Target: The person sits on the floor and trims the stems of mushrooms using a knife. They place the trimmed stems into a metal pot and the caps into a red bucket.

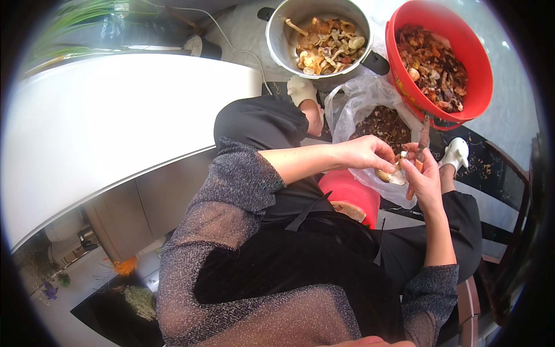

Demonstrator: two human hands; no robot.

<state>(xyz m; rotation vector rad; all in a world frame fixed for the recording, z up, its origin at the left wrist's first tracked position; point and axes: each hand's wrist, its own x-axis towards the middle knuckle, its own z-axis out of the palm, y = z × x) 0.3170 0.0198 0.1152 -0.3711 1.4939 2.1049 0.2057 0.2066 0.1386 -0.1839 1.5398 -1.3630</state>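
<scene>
Between the thumb and fingers of my left hand is a pale mushroom, partly covered by the fingertips. My right hand meets it from the other side, its thumb against the mushroom. That hand also holds a small knife with an orange-brown handle, its stained blade pointing away from me. Below both hands, a clear plastic bag lies open around dark scraps. Beyond it stand a metal pot with mushrooms inside and a red bucket holding brown mushroom pieces.
A white tabletop stretches along my left. Between my legs is a red object, partly hidden. Scraps lie on the dark floor strip near my right slipper. A wooden chair stands at the right, and a white cable runs behind the table.
</scene>
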